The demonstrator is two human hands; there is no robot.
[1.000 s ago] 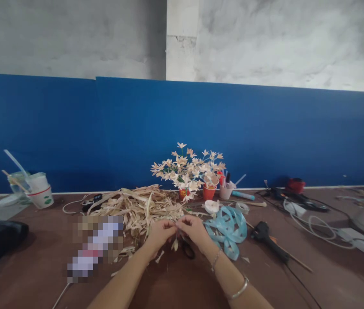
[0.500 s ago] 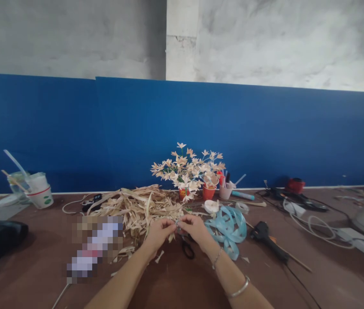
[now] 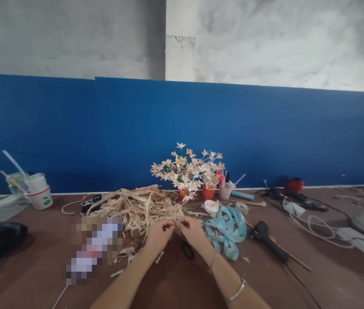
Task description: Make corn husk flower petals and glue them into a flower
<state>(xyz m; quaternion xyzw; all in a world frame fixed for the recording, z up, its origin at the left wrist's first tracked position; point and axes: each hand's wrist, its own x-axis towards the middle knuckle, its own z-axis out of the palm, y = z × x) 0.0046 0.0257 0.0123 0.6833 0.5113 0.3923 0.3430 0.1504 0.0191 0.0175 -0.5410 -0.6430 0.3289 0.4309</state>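
My left hand (image 3: 160,234) and my right hand (image 3: 192,231) meet fingertip to fingertip above the brown table, both closed in a pinch. A small pale bit shows at the right fingertips, too small to name; what the left fingers hold is hidden. Left of and behind my left hand lies a heap of dried husk strips (image 3: 137,210). Beneath my right hand is a black loop handle (image 3: 187,249), probably of scissors, its other end hidden. A tangle of light blue ribbon (image 3: 229,229) lies just right of my right hand.
Husk flowers (image 3: 188,169) stand in red cups (image 3: 209,191) at the back, beside a cup of pens (image 3: 225,191). A black glue gun (image 3: 267,241) with its cord and a white cable (image 3: 313,227) lie right. Paper cups (image 3: 39,197) stand left, along a blue partition (image 3: 130,128).
My hands have shifted slightly, with the right wrist a little to the left. The fingertips stay close together, and the things on the table have not moved.
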